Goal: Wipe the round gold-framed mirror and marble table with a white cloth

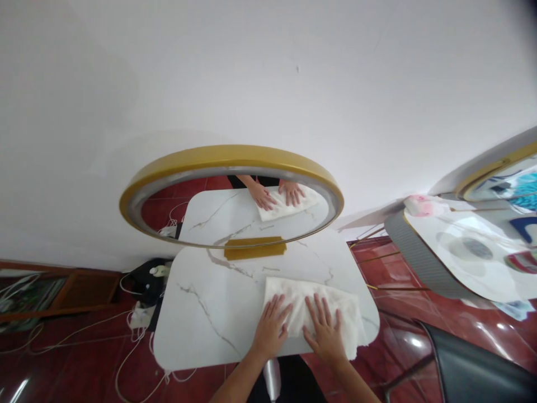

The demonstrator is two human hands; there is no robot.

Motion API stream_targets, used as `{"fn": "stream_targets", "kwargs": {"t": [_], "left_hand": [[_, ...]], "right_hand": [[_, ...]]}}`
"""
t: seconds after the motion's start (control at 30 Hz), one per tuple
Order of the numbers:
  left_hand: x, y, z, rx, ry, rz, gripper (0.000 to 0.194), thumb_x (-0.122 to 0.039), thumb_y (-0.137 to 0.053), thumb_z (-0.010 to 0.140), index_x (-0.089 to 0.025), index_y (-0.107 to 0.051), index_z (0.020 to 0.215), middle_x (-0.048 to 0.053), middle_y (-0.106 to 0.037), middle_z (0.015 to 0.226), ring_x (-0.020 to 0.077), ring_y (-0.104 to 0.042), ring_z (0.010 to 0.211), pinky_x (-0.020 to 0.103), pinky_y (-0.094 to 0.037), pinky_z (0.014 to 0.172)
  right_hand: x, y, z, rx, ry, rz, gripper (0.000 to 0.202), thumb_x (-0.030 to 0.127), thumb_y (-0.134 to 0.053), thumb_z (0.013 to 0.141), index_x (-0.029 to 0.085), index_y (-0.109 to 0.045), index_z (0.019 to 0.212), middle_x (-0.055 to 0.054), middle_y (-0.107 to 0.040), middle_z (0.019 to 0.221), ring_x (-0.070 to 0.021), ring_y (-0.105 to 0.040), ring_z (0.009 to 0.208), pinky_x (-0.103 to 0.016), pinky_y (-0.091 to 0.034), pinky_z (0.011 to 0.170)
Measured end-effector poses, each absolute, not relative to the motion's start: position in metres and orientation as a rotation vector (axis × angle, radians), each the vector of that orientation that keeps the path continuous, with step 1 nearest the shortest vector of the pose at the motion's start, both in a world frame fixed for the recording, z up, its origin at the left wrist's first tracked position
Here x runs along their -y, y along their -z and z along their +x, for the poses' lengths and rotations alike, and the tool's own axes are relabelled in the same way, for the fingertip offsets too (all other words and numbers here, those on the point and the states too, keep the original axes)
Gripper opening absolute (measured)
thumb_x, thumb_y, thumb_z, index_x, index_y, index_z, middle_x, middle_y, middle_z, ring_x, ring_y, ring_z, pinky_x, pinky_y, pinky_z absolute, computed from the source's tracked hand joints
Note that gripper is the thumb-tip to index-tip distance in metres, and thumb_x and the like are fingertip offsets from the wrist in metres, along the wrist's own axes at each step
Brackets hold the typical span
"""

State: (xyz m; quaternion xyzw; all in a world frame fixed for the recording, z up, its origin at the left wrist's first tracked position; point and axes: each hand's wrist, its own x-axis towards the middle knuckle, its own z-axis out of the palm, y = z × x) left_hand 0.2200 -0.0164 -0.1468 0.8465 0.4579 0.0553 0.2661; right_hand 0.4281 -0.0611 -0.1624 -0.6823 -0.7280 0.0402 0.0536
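Note:
A folded white cloth (300, 288) lies on the right part of a white marble-patterned table (197, 330), its right end near the table's rounded edge. My left hand (272, 327) rests with fingers spread on the cloth's left part, the palm toward the table's front edge. Flat on the middle of the cloth is my right hand (325, 330), its fingers also apart. An oval gold-framed mirror (232, 154) stands at the back of the table on a gold base (255, 249) and reflects both hands and the cloth.
Right of the table are a black chair (478, 364) and a second white table (453, 246) with a pink and white packet (420, 206) and another mirror. Cables, a black bag (146, 282) and a wooden shelf (86, 291) are on the left. A white wall rises behind.

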Motion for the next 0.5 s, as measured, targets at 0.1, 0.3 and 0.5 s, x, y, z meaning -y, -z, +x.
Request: {"fn": "stream_targets", "kwargs": {"t": [0.1,0.3,0.5], "left_hand": [[0.032,0.146,0.181,-1.295,-0.126,2.28,0.07,-0.014,-0.047,0.084,-0.037,-0.019,0.144,-0.006,-0.008,0.154,0.0224,-0.011,0.142,0.046,-0.026,0.113],[0.07,0.145,0.086,-1.448,-0.076,2.248,0.064,-0.02,-0.043,0.088,-0.039,-0.018,0.144,-0.007,-0.012,0.154,0.0217,-0.014,0.141,0.045,-0.028,0.112],[0.098,0.14,-0.009,-1.646,-0.093,2.173,0.064,-0.02,-0.044,0.086,-0.044,-0.022,0.142,-0.01,-0.02,0.152,0.0207,-0.021,0.14,0.043,-0.03,0.112]], "right_hand": [[0.067,0.164,0.392,2.274,-0.164,-2.018,0.073,0.046,-0.038,0.084,0.026,-0.007,0.147,-0.008,-0.015,0.152,-0.0356,-0.012,0.139,-0.065,-0.009,0.104],[0.075,0.172,0.311,2.478,-0.317,-1.799,0.078,0.052,-0.042,0.082,0.026,-0.006,0.147,-0.01,-0.016,0.151,-0.0388,-0.011,0.138,-0.066,-0.008,0.103],[0.076,0.177,0.221,2.622,-0.521,-1.571,0.086,0.057,-0.045,0.081,0.025,0.0,0.147,-0.012,-0.01,0.152,-0.0424,-0.012,0.137,-0.069,-0.012,0.1]]}}
